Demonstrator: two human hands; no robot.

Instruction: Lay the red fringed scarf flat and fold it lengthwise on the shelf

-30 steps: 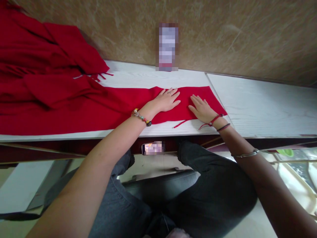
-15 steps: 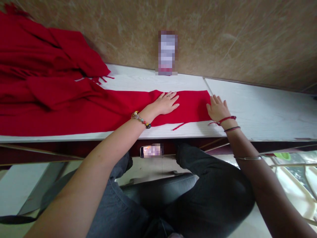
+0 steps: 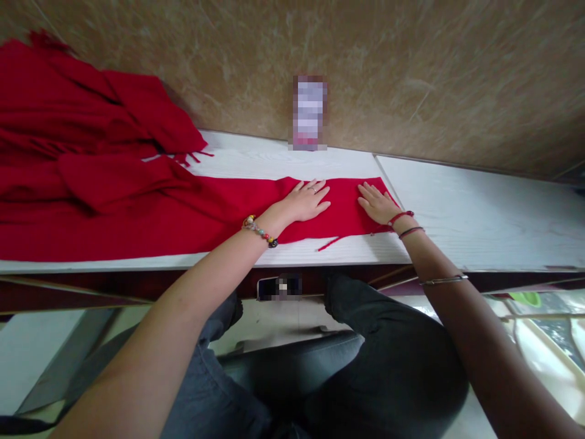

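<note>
A long red scarf [image 3: 219,204] with fringed ends lies along a white wood-grain table [image 3: 466,213]. Its right part is laid flat, while its left part is heaped in loose folds. My left hand [image 3: 306,201] rests palm down on the flat part, fingers spread. Close to the scarf's right end, my right hand [image 3: 377,204] also lies palm down on the cloth with its fingers stretched out. Neither hand grips the cloth. A single red fringe strand [image 3: 329,244] sticks out from the near edge between my hands.
Behind the table rises a brown marbled wall [image 3: 411,79]. A blurred-out upright packet or card [image 3: 309,116] stands against it. Below the table's front edge is a phone [image 3: 269,288], above my legs. A green item [image 3: 525,299] and a pale rack [image 3: 548,341] are at the lower right.
My right hand has slid left from the scarf's right end onto the cloth. My left hand stays in place on the scarf. The view has tilted up slightly, and the phone's screen has gone dark.
</note>
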